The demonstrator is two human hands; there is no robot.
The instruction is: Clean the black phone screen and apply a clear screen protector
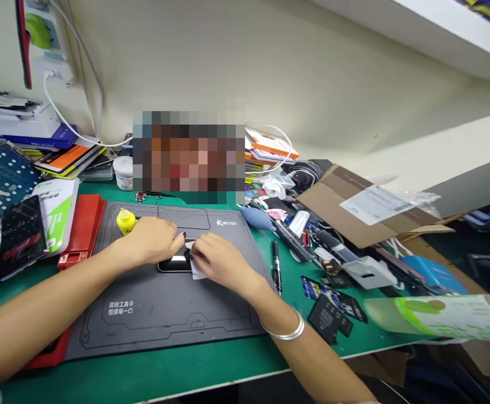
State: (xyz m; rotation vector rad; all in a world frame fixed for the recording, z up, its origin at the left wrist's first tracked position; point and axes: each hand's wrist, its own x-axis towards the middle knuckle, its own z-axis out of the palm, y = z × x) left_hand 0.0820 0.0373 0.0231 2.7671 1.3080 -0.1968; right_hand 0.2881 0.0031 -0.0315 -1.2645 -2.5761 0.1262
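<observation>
A black-screened smartphone [170, 264] lies on the grey work mat [178, 314], a bright reflection on its glass. My left hand [155, 240] is closed at its upper left edge, thumb against the phone and the other fingers curled out of sight. Pinched in my right hand [222, 261] is a white wipe [197, 271], pressed onto the right part of the screen. A small yellow bottle [126, 221] stands just behind my left hand.
Left of the mat are a red case [79, 230] and a dark phone [23, 235]. On the right lie a black pen [276, 266], loose batteries [327, 317], a cardboard box [354, 207] and a green-labelled bottle [451, 317]. A pixelated patch hides the back middle.
</observation>
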